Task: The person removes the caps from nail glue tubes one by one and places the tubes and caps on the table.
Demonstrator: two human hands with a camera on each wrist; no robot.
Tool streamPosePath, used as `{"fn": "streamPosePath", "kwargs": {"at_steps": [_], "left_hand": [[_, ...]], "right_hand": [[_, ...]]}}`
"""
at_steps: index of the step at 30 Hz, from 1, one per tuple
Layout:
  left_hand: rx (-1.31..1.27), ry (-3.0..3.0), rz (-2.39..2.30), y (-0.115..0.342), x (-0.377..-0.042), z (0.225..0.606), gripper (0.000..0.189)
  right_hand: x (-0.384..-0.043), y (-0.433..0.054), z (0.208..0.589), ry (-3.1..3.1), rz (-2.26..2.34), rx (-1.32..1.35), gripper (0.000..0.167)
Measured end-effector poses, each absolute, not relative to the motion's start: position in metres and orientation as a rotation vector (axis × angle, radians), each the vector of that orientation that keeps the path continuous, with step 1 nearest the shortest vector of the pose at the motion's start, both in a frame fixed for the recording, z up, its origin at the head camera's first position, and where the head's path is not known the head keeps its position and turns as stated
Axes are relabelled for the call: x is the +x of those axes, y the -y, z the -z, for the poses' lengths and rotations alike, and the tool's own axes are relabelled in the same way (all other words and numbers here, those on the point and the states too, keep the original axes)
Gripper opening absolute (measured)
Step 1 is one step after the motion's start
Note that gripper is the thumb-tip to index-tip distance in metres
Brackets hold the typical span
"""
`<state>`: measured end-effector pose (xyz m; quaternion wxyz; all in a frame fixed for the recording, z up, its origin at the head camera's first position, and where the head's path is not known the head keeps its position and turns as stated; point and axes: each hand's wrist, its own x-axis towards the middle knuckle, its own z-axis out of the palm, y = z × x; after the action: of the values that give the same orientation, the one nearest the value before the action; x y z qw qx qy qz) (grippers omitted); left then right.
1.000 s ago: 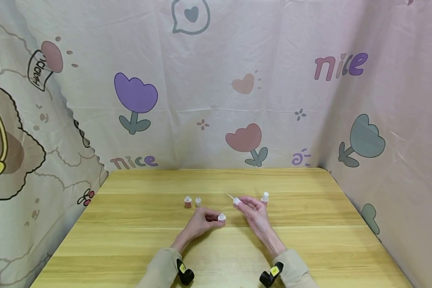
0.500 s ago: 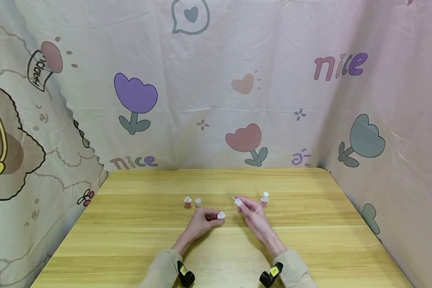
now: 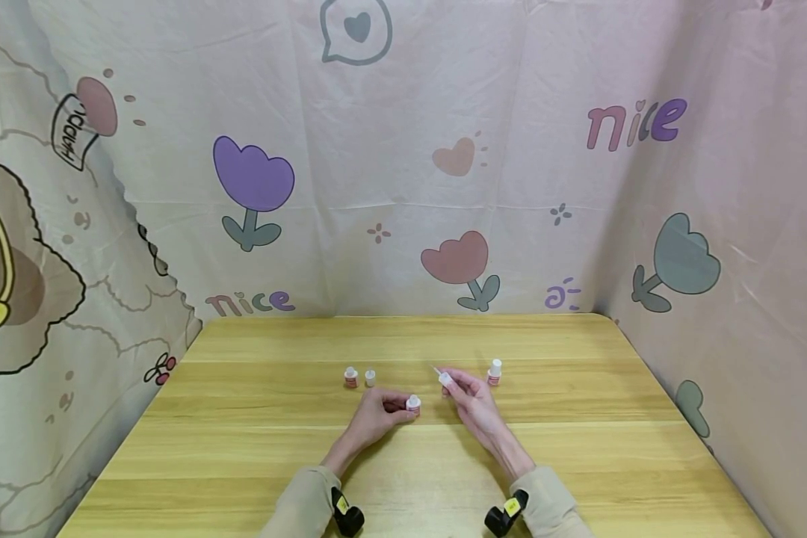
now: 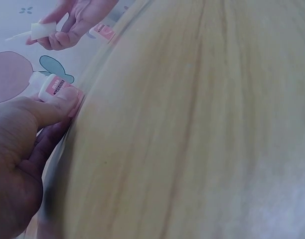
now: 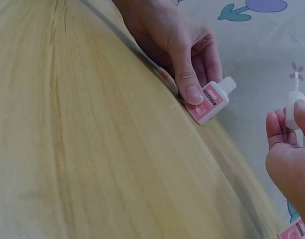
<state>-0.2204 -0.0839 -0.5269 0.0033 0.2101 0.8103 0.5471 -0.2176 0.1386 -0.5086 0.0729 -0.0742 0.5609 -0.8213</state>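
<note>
A small white bottle with a pink label stands uncapped on the table, its neck bare. My left hand pinches it between thumb and fingers; in the right wrist view the thumb lies across the label of that bottle. To its right and above the table, my right hand pinches a white brush cap. The thin brush of the cap points up and to the left, apart from the bottle. In the left wrist view the cap shows its pale stem sideways.
Farther back on the left stands another uncapped bottle, with a loose white cap beside it. A capped bottle stands just past my right hand. A printed cloth hangs behind the wooden table.
My right hand has drawn the brush cap slightly to the right, away from the bottle, then stayed still. The bottle in my left hand has shifted very slightly.
</note>
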Motion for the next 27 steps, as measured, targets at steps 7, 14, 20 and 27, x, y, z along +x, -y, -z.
{"fn": "streamPosePath", "kwargs": {"at_steps": [7,14,20,27], "left_hand": [[0.633,-2.55,-1.743,0.0839,-0.2212,0.5288,0.018],[0.591,-2.612,-1.734,0.082,-0.2219,0.5289,0.018],[0.55,-2.646,-1.766,0.0783,-0.2231,0.5277,0.016],[0.515,-2.679,-1.802,0.0751,-0.2253,0.5291,0.016]], "right_hand": [[-0.2177,-0.1381,0.5113,-1.711,2.469,-0.249,0.024],[-0.2195,-0.1387,0.5131,-1.765,2.433,-0.276,0.037],[-0.2216,-0.137,0.5134,-1.822,2.394,-0.257,0.043],[-0.2235,-0.1335,0.5126,-1.981,2.322,-0.223,0.042]]}}
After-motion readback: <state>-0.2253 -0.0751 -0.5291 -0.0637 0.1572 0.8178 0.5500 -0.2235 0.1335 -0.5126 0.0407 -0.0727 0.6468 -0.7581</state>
